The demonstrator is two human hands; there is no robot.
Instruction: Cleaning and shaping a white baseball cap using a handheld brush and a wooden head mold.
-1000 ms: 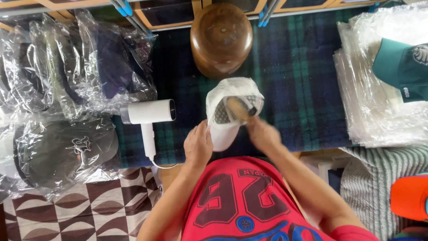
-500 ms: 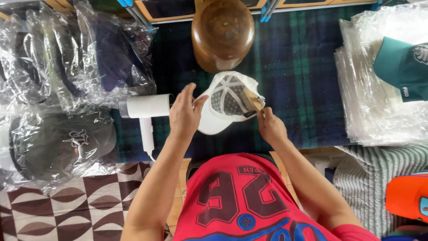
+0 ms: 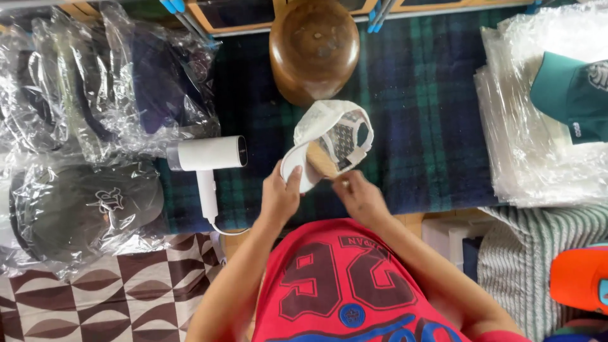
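Note:
A white cap (image 3: 320,126) with a mesh back is held upside down over the dark plaid cloth (image 3: 418,114). My left hand (image 3: 280,195) grips the cap by its brim. My right hand (image 3: 360,197) holds a wooden brush (image 3: 322,159), whose head lies against the cap's brim and inner edge. Just beyond the cap stands a round brown wooden hat block (image 3: 315,45).
A white hair dryer (image 3: 206,155) lies left of the cap, its cord trailing off the table edge. Caps in clear plastic bags (image 3: 95,126) are piled at the left. A stack of clear bags (image 3: 538,126) with a green cap (image 3: 570,92) sits right. An orange cap (image 3: 579,278) shows low right.
My left hand dropped from the cap's crown side to its brim and turned the cap. The brush moved from the cap's right edge to the brim, near my left hand.

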